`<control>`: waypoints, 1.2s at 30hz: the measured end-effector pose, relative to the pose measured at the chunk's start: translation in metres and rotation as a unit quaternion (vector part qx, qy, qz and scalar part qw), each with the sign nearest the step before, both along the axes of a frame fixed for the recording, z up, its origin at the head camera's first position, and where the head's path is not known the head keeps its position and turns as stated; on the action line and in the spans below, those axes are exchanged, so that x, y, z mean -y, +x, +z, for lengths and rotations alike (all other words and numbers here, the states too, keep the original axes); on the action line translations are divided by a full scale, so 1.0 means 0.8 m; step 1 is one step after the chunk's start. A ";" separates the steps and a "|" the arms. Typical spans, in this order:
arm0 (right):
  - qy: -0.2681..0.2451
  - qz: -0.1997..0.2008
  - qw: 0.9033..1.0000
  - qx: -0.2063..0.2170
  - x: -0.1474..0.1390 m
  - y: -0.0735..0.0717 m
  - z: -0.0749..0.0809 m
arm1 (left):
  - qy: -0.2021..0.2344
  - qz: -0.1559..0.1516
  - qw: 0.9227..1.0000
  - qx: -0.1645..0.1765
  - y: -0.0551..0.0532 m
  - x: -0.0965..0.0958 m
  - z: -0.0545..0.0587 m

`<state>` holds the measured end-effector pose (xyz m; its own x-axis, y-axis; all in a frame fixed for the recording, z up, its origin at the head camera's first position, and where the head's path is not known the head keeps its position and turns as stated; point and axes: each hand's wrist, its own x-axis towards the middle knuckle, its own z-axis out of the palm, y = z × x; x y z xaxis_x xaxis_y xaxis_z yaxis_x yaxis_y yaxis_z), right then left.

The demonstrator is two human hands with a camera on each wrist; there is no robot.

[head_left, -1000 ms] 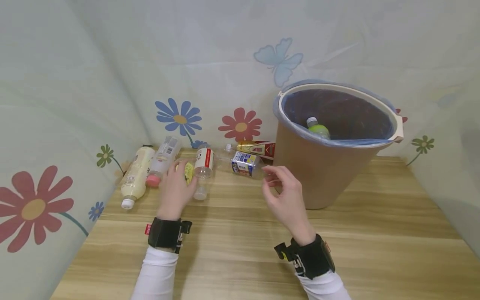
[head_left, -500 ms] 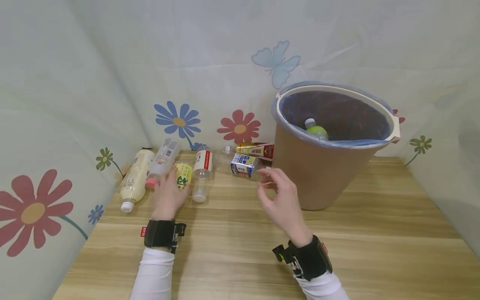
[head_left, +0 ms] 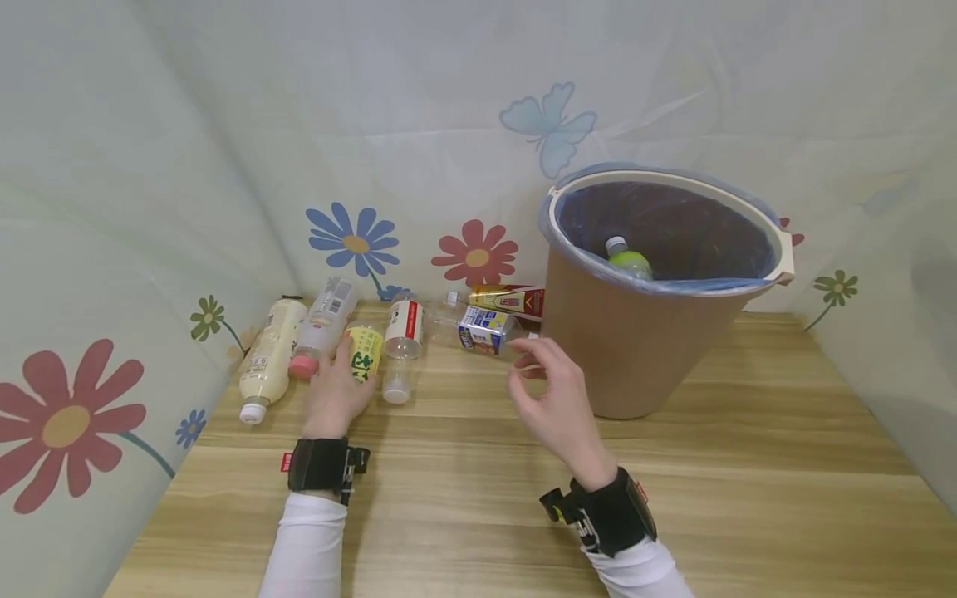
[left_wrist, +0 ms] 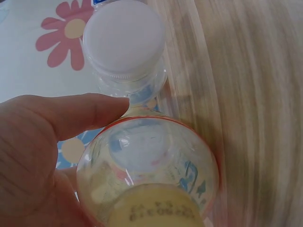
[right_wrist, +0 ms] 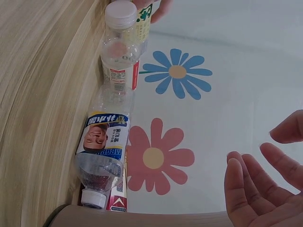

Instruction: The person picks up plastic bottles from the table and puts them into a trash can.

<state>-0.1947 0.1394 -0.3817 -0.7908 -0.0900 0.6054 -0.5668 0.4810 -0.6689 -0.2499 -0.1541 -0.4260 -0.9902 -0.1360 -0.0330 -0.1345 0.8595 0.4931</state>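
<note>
Head view: toward the back-left corner of the desk (head_left: 449, 490), the left hand (head_left: 336, 395) grips a yellow-labelled bottle (head_left: 365, 347), apparently the grasping step; lifting would call for clearing the pink-capped bottle (head_left: 327, 318) alongside. The right hand (head_left: 555, 403) hovers empty, thumb and fingers apart.

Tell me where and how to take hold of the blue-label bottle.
Probably round its labelled middle, the right hand coming down from above. The blue-label bottle lies on its side, so the top of its body is exposed. Its capped end sits close to the bin, and a red-and-gold pack lies behind it, likely leaving less finger room there.
</note>
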 end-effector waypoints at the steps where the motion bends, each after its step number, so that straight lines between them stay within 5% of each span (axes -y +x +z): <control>1: 0.000 0.000 1.000 0.001 0.000 0.000 0.000 | 0.002 0.000 1.000 0.001 0.000 0.000 0.000; 28: 0.001 0.005 1.000 0.009 0.003 0.000 -0.001 | 0.034 0.007 0.999 0.000 -0.001 -0.001 0.003; 36: -0.003 0.001 1.000 0.012 0.000 0.000 0.000 | 0.048 -0.008 0.998 -0.049 0.006 -0.008 0.021</control>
<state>-0.1948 0.1395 -0.3813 -0.8048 -0.0876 0.5871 -0.5515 0.4762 -0.6849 -0.2451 -0.1477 -0.4091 -0.9912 -0.1219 0.0524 -0.0686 0.8089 0.5839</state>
